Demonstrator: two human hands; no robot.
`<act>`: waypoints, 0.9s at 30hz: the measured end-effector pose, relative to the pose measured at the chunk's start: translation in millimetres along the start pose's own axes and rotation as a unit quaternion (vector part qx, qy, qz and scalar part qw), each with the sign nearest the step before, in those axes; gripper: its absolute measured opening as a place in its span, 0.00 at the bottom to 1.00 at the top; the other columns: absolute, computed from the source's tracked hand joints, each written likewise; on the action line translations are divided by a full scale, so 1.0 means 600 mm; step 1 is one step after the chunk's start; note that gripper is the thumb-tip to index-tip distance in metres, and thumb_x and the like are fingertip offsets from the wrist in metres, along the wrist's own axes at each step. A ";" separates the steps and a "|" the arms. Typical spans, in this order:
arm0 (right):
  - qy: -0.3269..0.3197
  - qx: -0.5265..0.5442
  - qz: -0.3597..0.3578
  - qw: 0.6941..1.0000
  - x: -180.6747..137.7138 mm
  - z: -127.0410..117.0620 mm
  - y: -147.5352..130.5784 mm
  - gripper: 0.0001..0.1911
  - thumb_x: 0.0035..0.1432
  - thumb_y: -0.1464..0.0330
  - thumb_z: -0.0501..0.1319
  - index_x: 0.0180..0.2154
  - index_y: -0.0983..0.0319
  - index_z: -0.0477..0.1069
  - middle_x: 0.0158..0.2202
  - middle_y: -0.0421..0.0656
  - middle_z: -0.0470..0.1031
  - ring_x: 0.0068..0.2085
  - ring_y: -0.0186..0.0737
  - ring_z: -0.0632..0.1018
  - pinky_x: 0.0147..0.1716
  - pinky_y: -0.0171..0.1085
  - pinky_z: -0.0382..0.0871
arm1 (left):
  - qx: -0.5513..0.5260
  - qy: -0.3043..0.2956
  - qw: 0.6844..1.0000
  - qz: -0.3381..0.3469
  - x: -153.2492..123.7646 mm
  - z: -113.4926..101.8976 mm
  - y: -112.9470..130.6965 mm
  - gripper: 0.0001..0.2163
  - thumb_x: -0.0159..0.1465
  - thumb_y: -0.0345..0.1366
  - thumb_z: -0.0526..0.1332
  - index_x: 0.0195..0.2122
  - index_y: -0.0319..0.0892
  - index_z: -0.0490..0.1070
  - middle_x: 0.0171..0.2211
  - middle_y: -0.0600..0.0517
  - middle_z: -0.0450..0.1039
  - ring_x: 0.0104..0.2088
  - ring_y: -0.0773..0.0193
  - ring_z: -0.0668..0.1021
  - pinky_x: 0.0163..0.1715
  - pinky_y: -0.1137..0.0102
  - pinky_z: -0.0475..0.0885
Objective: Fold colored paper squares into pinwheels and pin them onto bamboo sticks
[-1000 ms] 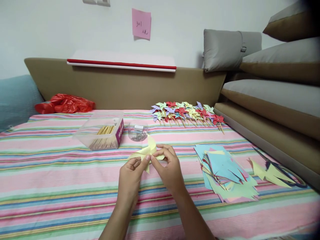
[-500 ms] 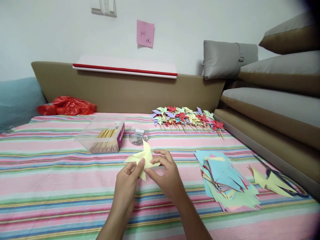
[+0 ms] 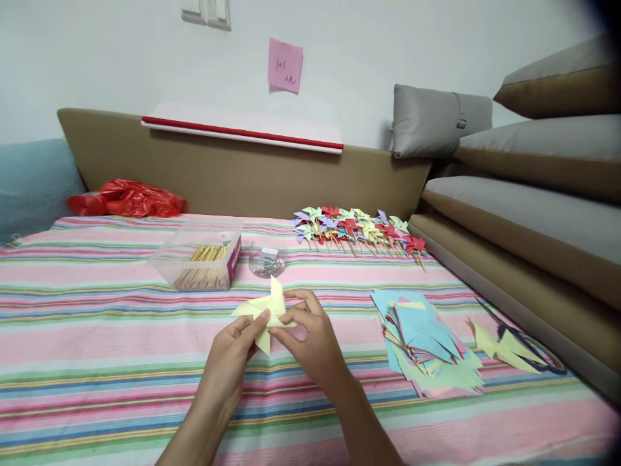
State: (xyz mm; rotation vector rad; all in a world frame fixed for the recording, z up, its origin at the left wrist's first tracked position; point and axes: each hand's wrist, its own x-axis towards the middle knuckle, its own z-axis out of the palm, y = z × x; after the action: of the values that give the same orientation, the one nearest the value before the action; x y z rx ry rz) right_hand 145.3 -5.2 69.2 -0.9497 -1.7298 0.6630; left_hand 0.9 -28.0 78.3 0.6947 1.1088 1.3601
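A pale yellow paper pinwheel (image 3: 275, 299) with folded blades is held above the striped cloth. My left hand (image 3: 236, 343) is closed on it, the thumb pressing near its centre. My right hand (image 3: 310, 336) pinches the blade on the right between thumb and fingers. No stick shows on this pinwheel. Just beyond it stands a round clear tub (image 3: 268, 261) of small metal pins. To its left is a clear plastic box (image 3: 167, 259) holding many thin wooden sticks (image 3: 206, 262).
Finished pinwheels (image 3: 359, 226) on sticks lie at the back right. Cut coloured paper sheets (image 3: 427, 336) are stacked to my right, beside scissors (image 3: 533, 346) and a yellow cut paper piece (image 3: 504, 348). A red plastic bag (image 3: 130, 197) lies back left; cushions (image 3: 533, 207) line the right.
Both hands and the pinwheel sit slightly further left in the view, which has shifted a little. The right thumb and fingers have drawn closer together on the blade.
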 end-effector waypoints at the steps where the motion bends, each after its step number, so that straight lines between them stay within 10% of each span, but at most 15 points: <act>1: -0.002 -0.001 -0.002 1.000 -0.001 0.001 -0.002 0.06 0.53 0.74 0.71 0.28 0.60 0.76 0.52 0.47 0.71 0.43 0.42 0.77 0.47 0.43 0.71 | 0.002 0.000 1.000 0.000 -0.002 -0.002 -0.001 0.16 0.48 0.45 0.76 0.24 0.39 0.76 0.22 0.55 0.71 0.25 0.70 0.70 0.26 0.77 0.67; 27: 0.027 0.013 -0.031 0.999 -0.020 -0.011 -0.041 0.04 0.54 0.71 0.70 0.34 0.58 0.79 0.53 0.48 0.70 0.51 0.45 0.76 0.50 0.43 0.70 | 0.059 0.023 0.994 0.089 -0.024 -0.021 0.008 0.18 0.48 0.48 0.75 0.27 0.39 0.76 0.25 0.54 0.72 0.29 0.66 0.71 0.28 0.75 0.66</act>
State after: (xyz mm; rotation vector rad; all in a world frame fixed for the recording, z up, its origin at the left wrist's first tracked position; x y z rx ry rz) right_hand 146.4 -28.4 84.8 -0.8849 -1.6923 0.6116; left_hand -10.7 -44.1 81.1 0.8676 1.1945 1.4759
